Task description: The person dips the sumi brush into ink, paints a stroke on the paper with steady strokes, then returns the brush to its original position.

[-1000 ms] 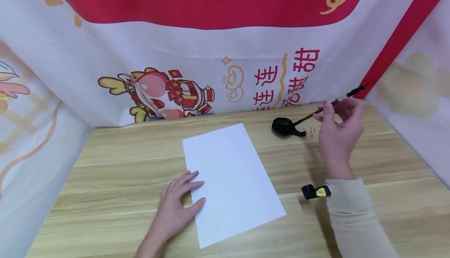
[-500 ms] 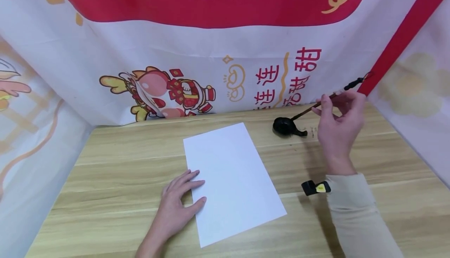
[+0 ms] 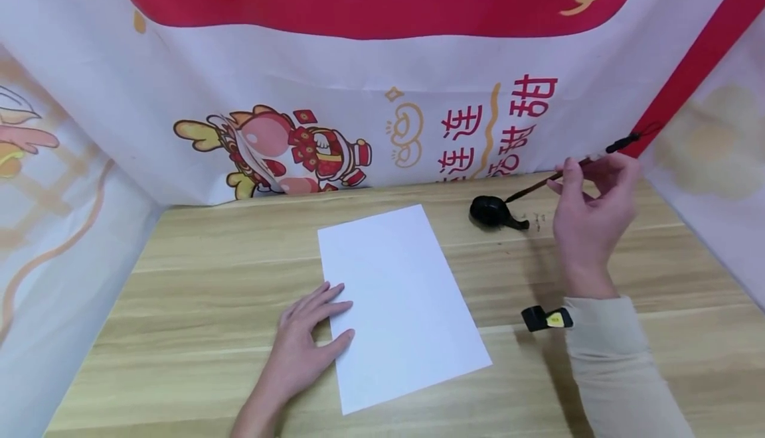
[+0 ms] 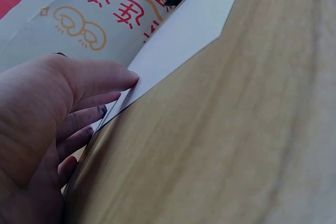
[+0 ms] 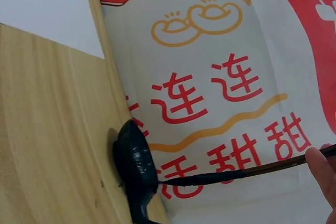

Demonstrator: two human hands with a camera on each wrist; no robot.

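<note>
My right hand [image 3: 594,222] pinches the wooden handle of a calligraphy brush [image 3: 540,184], held at a slant with its hanging loop up to the right. In the right wrist view the brush's black, pointed tip [image 5: 202,179] is right at the rim of a small black ink dish [image 5: 135,156] with a short curved handle. My left hand [image 3: 307,342] lies at the left edge of a blank white sheet of paper [image 3: 406,312], fingertips resting on it. Dark smudges mark some of the left fingers [image 4: 100,112] in the left wrist view.
The wood-grain table [image 3: 197,305] meets a printed cloth backdrop [image 3: 358,66] just behind the ink dish. More cloth stands at both sides. A black wrist camera [image 3: 545,318] juts from the right sleeve. Small dark specks [image 3: 538,222] mark the table beside the dish.
The brush tip has shifted from over the ink dish to its right-hand rim, the right hand moving slightly right. The head view has shifted a little; the left hand stays on the paper.
</note>
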